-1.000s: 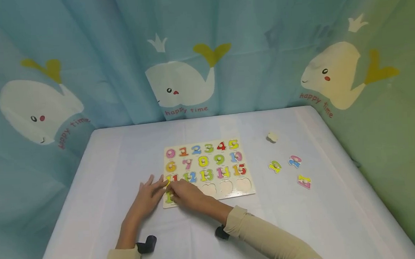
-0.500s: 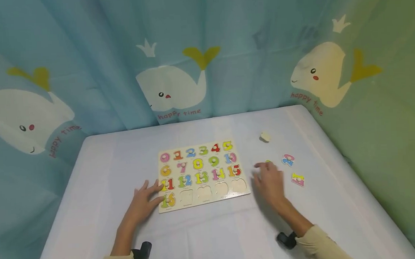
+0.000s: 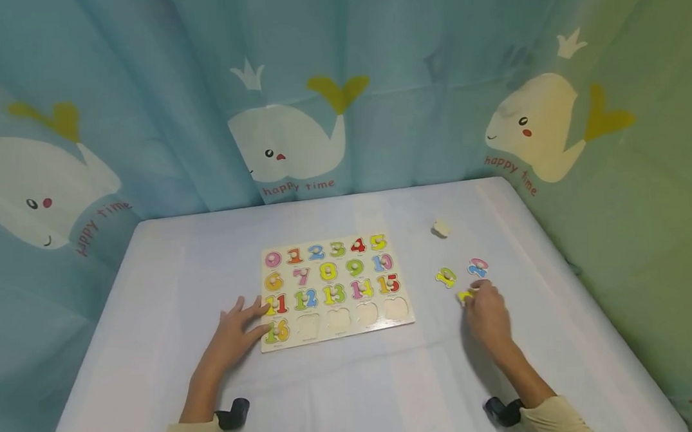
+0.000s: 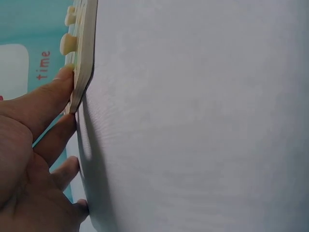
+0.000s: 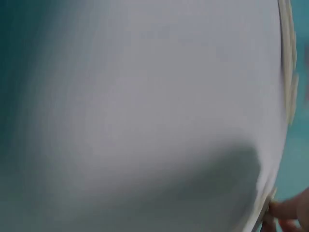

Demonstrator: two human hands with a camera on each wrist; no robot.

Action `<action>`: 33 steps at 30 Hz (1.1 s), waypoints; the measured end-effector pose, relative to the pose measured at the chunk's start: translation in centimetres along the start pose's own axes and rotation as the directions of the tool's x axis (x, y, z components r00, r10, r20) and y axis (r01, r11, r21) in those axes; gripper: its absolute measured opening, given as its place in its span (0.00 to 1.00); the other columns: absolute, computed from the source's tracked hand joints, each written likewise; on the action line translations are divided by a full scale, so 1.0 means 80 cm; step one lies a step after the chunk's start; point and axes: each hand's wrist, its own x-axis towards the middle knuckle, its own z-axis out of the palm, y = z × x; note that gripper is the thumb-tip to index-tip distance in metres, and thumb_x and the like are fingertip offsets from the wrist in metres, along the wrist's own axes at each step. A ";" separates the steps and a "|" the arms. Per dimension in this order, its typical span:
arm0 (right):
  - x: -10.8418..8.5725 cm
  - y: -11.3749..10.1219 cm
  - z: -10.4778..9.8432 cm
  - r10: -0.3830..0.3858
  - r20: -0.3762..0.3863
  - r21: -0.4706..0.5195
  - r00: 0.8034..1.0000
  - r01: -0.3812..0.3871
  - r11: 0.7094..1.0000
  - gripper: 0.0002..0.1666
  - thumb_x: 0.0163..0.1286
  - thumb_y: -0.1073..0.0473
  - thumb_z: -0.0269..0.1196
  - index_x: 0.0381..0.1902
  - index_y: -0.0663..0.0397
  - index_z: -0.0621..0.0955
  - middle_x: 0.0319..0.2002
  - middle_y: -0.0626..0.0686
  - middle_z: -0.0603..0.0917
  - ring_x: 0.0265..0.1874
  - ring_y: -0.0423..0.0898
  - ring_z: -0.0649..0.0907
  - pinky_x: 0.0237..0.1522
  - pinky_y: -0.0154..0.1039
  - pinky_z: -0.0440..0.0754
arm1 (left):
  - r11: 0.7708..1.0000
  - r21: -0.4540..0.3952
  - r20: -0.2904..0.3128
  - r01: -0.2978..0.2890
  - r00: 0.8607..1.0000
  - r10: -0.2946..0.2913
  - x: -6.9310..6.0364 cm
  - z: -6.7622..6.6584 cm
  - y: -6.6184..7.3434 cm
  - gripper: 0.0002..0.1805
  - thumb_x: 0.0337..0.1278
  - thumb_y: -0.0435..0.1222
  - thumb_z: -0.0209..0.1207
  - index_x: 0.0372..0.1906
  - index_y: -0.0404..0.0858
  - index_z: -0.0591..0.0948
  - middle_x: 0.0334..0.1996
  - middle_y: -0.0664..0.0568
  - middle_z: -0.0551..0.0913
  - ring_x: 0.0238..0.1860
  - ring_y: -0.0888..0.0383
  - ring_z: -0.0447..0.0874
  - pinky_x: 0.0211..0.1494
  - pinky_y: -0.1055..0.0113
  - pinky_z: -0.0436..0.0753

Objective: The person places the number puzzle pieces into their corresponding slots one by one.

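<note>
A wooden number puzzle board (image 3: 339, 319) lies at the table's middle, with knobbed numbers 0 to 16 seated in it and several bare recesses in its bottom row. My left hand (image 3: 232, 337) rests at the board's lower left, its spread fingers touching the edge beside the 11 and 16. In the left wrist view the thumb (image 4: 46, 99) presses on the board's edge (image 4: 86, 53). To the right of the board, my right hand (image 3: 489, 316) pinches a pink-and-yellow number puzzle piece (image 3: 463, 296); only its yellow end shows past the fingers.
Beyond the right hand lie a green-and-yellow number piece (image 3: 446, 277) and a pink-and-blue one (image 3: 478, 267). Farther back, a pale piece (image 3: 441, 228) shows no printed number. A whale-print curtain (image 3: 400, 130) hangs along the table's far side.
My right hand has left the 16 in the bottom row, swung right and taken hold of the pink-and-yellow piece, shifting it leftward. My left hand stays at the board's edge.
</note>
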 end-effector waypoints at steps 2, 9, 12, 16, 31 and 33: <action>-0.004 -0.037 0.018 -0.188 0.002 0.087 0.982 0.188 0.978 0.16 0.56 0.74 0.63 0.44 0.69 0.73 0.31 0.62 0.77 0.31 0.57 0.77 0.31 0.52 0.77 | 1.000 0.009 -0.009 -0.011 1.000 0.011 0.003 -0.004 0.001 0.29 0.54 0.43 0.64 0.60 0.36 0.76 0.66 0.39 0.64 0.70 0.36 0.46 0.68 0.39 0.37; -0.012 -0.172 0.090 -0.527 0.286 0.311 0.800 0.443 0.841 0.18 0.58 0.66 0.67 0.46 0.61 0.76 0.31 0.48 0.78 0.31 0.42 0.75 0.32 0.33 0.77 | 1.000 0.010 0.034 -0.023 0.999 0.023 0.016 0.005 0.002 0.29 0.55 0.45 0.64 0.61 0.37 0.75 0.67 0.41 0.64 0.70 0.37 0.45 0.69 0.40 0.35; -0.015 -0.203 0.114 -0.560 0.383 0.380 0.735 0.427 0.820 0.18 0.60 0.65 0.66 0.48 0.60 0.75 0.30 0.45 0.77 0.30 0.39 0.74 0.33 0.29 0.76 | 1.000 0.007 0.034 -0.027 0.999 0.027 0.019 0.010 0.005 0.29 0.54 0.44 0.64 0.60 0.37 0.75 0.67 0.41 0.64 0.70 0.38 0.45 0.69 0.40 0.35; -0.020 -0.225 0.131 -0.565 0.392 0.389 0.726 0.425 0.817 0.18 0.60 0.63 0.66 0.48 0.56 0.76 0.30 0.42 0.78 0.30 0.36 0.74 0.33 0.27 0.75 | 0.999 0.026 0.031 -0.020 0.999 0.019 0.021 0.009 0.008 0.29 0.54 0.44 0.64 0.61 0.38 0.75 0.67 0.41 0.63 0.70 0.38 0.45 0.69 0.41 0.35; -0.031 -0.257 0.137 -0.592 0.395 0.189 0.702 0.569 0.801 0.12 0.62 0.62 0.65 0.44 0.50 0.79 0.28 0.41 0.78 0.25 0.37 0.70 0.24 0.23 0.69 | 1.000 0.018 0.010 0.015 1.000 -0.015 -0.001 -0.002 -0.001 0.29 0.53 0.43 0.65 0.60 0.36 0.75 0.66 0.38 0.64 0.70 0.36 0.45 0.68 0.39 0.36; -0.033 -0.257 0.140 -0.599 0.387 0.176 0.701 0.582 0.794 0.11 0.62 0.63 0.64 0.43 0.50 0.79 0.30 0.41 0.80 0.25 0.36 0.71 0.25 0.23 0.70 | 1.000 0.021 0.009 0.010 1.000 -0.010 -0.002 -0.002 -0.002 0.29 0.53 0.43 0.65 0.59 0.36 0.76 0.66 0.40 0.65 0.70 0.36 0.45 0.68 0.39 0.36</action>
